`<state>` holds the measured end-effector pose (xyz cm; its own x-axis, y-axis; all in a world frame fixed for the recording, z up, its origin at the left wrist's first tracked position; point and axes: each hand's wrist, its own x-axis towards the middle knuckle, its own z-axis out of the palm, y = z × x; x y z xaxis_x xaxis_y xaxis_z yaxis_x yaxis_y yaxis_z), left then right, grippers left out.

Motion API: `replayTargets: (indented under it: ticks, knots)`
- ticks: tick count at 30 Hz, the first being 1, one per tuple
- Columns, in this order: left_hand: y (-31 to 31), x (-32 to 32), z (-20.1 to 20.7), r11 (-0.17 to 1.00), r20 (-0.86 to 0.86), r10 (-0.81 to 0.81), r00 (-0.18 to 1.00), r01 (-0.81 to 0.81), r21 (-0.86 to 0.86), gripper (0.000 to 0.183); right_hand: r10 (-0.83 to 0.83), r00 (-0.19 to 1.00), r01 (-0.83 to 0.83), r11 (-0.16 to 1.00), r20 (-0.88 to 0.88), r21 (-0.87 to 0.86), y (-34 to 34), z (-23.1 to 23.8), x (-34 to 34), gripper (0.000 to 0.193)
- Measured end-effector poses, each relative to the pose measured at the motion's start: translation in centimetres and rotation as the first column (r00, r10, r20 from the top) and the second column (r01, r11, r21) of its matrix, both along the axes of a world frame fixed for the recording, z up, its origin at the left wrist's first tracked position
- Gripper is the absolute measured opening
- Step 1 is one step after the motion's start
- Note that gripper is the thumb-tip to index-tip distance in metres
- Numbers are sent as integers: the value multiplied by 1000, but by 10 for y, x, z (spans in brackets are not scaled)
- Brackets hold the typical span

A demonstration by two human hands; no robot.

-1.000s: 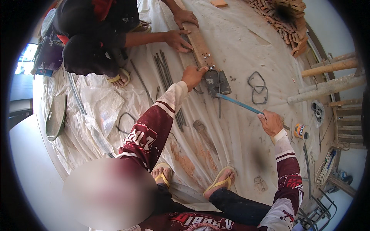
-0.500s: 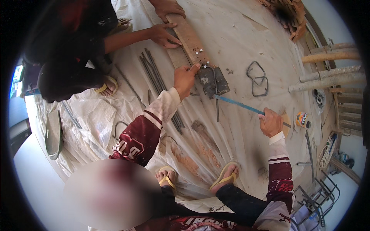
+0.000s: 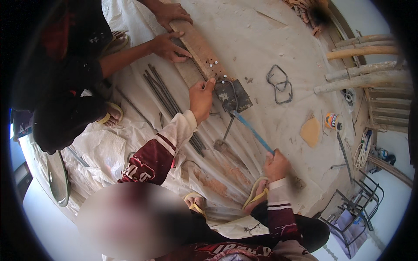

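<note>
A wooden board (image 3: 198, 45) with several nails lies on the floor sheet, a dark metal plate (image 3: 244, 96) at its near end. My left hand (image 3: 201, 101) is closed round a thin bent steel rod (image 3: 229, 127) beside the nails, thumb on the board's edge; its fingers hide part of the rod. The rod curves over the plate, and its loose end slants toward me. My right hand (image 3: 277, 165) grips a blue bending bar (image 3: 253, 130), whose far end meets the rod at the plate. A co-worker's two hands (image 3: 169, 47) (image 3: 173, 15) press on the board's far end.
Several straight rods (image 3: 163, 93) lie left of the board. Two bent rod loops (image 3: 279, 85) rest to the right. Beyond them are a can (image 3: 332, 121), a tan flat piece (image 3: 310, 132), wooden poles (image 3: 361, 80) and a metal frame (image 3: 355, 213). My sandalled feet (image 3: 257, 193) stand near.
My right hand has swung the blue bar toward me and to the left. The rod's loose end has turned leftward with it. My left hand stays beside the nails; the whole view has shifted slightly.
</note>
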<state>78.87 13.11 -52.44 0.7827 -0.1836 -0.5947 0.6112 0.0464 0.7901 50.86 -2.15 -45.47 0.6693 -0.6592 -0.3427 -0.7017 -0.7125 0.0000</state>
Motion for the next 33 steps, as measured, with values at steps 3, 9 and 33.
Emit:
replayTargets:
  ticks: [3,9,33]
  knots:
    - [-1,-1,-5,998,14,16,1000,-15,-57,30,-141,989,139,989,49,46,47,5,-6,34]
    - [15,12,-3,973,-138,-179,974,154,-175,30,-195,977,161,942,91,294,84,13,-12,38]
    - [10,4,0,964,-216,-38,976,-21,-265,27,-223,953,153,939,207,307,117,32,-60,48]
